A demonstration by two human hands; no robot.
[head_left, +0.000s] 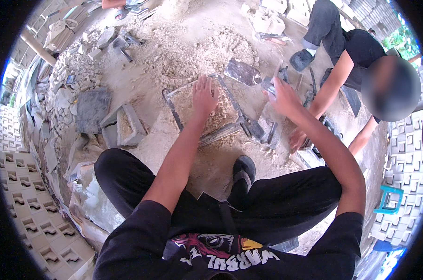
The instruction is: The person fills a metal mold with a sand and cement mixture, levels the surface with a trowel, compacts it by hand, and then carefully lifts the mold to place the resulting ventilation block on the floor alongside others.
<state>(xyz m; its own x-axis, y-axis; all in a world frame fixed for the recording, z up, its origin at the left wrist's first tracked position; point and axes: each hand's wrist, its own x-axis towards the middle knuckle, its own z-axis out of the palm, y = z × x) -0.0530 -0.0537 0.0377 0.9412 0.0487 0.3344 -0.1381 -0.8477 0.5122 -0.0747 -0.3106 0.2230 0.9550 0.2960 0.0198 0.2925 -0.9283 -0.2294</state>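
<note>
A square metal mould frame [177,114] lies on the ground before me, filled with pale, crumbly sand mix [221,109]. My left hand [205,96] rests flat on this mix near the frame's far side, fingers stretched out. To the right of the frame, my right hand [282,96] is closed around a small grey tool [268,86]; its exact kind is hard to make out. A flat dark plate [242,72] lies just beyond the frame's far right corner. Metal bars [260,131] sit against its near right corner.
A co-worker [349,60] crouches at the right, arms reaching close to my right forearm. Loose sand [211,51] is heaped beyond the frame. At the left are a dark slab [94,110], a block-shaped mould [130,125] and rubble. Patterned blocks [38,205] stand stacked at the far left.
</note>
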